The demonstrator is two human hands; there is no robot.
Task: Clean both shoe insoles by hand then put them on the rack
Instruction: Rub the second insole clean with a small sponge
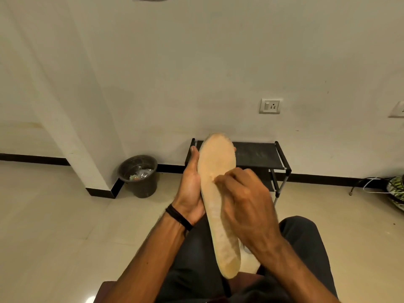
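Tiles, cream wall, rack, bin

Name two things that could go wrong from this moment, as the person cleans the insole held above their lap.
1. The left hand only cradles the insole along one edge, so picking by the right hand could bend or knock it loose.
2. Loosened dirt would likely fall on the dark trousers, since the bin stands away to the left.
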